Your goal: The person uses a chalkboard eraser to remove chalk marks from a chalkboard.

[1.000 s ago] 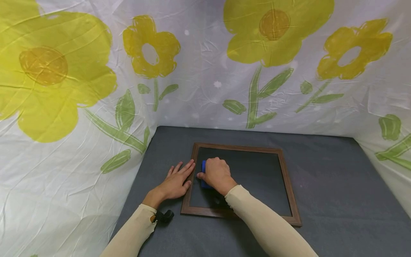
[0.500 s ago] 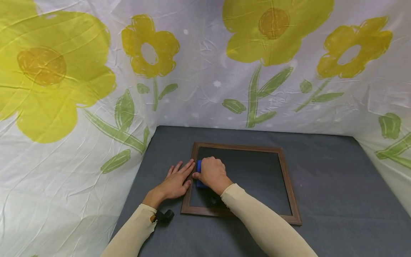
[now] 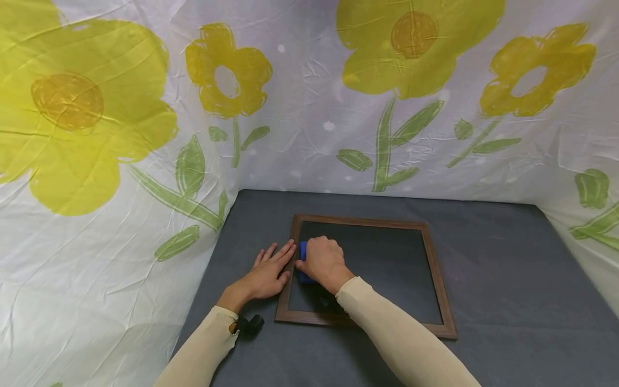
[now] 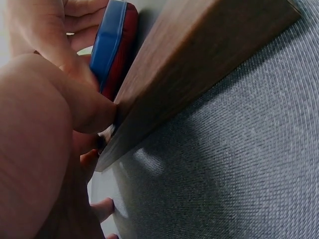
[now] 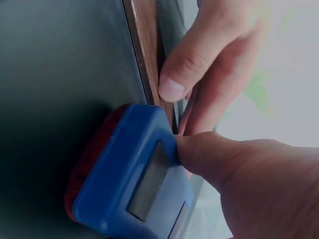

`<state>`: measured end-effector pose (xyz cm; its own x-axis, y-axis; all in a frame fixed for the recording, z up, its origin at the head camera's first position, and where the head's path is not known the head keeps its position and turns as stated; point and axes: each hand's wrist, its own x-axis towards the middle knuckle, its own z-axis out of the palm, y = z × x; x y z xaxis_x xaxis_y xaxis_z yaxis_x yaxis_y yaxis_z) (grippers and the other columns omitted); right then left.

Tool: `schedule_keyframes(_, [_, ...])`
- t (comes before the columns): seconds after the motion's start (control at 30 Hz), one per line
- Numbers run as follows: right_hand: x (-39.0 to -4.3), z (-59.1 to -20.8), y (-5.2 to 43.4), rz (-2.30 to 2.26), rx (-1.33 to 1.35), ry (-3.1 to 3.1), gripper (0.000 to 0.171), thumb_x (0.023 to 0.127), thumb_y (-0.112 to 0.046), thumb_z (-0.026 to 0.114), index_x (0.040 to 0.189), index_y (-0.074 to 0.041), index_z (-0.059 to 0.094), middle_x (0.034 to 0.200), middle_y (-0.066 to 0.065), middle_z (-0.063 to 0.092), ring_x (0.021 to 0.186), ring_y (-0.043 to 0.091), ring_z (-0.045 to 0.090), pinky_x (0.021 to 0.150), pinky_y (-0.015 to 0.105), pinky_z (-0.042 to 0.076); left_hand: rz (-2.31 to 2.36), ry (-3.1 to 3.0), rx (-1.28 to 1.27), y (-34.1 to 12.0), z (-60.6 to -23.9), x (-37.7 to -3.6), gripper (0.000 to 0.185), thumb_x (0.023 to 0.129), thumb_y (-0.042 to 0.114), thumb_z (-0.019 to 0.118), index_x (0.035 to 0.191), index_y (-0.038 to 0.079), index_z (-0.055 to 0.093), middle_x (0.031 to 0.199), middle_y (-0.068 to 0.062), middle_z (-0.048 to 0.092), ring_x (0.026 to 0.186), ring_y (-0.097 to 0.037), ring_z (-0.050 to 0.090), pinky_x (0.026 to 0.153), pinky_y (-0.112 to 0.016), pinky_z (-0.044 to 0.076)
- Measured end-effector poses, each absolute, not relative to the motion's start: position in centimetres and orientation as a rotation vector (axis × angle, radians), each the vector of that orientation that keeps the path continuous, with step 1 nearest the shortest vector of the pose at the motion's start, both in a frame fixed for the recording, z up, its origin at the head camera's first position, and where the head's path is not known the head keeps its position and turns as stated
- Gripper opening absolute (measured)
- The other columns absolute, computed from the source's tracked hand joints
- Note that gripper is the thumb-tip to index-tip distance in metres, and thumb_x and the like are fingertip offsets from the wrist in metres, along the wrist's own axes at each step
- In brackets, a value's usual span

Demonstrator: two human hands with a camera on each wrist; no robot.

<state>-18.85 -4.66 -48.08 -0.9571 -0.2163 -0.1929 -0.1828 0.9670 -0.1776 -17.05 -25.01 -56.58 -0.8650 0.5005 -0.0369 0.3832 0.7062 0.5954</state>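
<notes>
A chalkboard (image 3: 387,263) in a brown wooden frame (image 3: 439,285) lies flat on the dark tabletop. My right hand (image 3: 326,262) grips a blue board eraser (image 3: 303,275) near the board's left side. In the right wrist view the eraser (image 5: 112,174) shows a dark red felt underside against the dark board, with a thumb (image 5: 204,154) along its blue back. Fingers spread, my left hand (image 3: 265,275) rests at the frame's left edge, its fingertips on the wood. The left wrist view shows that thumb close against the frame's side (image 4: 164,79).
Dark grey cloth (image 3: 508,269) covers the table around the board. A white curtain (image 3: 300,134) printed with yellow flowers hangs behind and along the sides. A small black device (image 3: 251,324) sits at the left wrist.
The right hand has slid the eraser slightly left, closer to the frame's left side, and it stays near there. The left hand holds its place on the frame.
</notes>
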Motion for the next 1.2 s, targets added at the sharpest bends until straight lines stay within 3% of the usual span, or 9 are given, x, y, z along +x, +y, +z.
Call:
schedule_keyframes(0.23, [-19.1, -47.9, -2.8, -0.258, -0.256, 2.888, 0.064, 0.094, -0.058, 0.083, 0.123, -0.002, 0.079, 0.094, 0.012, 0.077, 0.07, 0.025, 0.073, 0.063, 0.041, 0.065, 0.843, 2.744, 0.709, -24.9, -56.5, -16.9, 0.071, 0.112, 0.026, 0.054, 0.177, 0.018, 0.025, 0.186, 0.002, 0.015, 0.167, -0.055, 0.013, 0.127, -0.081, 0.004])
schedule_keyframes(0.5, [-19.3, -48.1, 0.2, -0.294, -0.151, 2.87, 0.068, 0.091, -0.06, 0.084, 0.126, -0.002, 0.077, 0.096, 0.013, 0.074, 0.075, 0.027, 0.072, 0.063, 0.043, 0.064, 0.804, 2.719, 0.683, -24.4, -54.4, -16.0, 0.07, 0.112, 0.022, 0.052, 0.176, 0.009, 0.025, 0.185, -0.008, 0.016, 0.167, -0.055, 0.011, 0.129, -0.079, 0.003])
schedule_keyframes(1.2, [-18.6, -47.4, 8.2, -0.308, 0.029, 2.843, 0.071, 0.091, -0.06, 0.085, 0.123, 0.001, 0.073, 0.09, 0.014, 0.069, 0.07, 0.027, 0.066, 0.058, 0.043, 0.059, 0.731, 2.715, 0.651, -24.3, -54.4, -16.2, 0.071, 0.114, 0.021, 0.053, 0.177, 0.011, 0.022, 0.186, -0.005, 0.012, 0.169, -0.05, 0.008, 0.13, -0.077, 0.004])
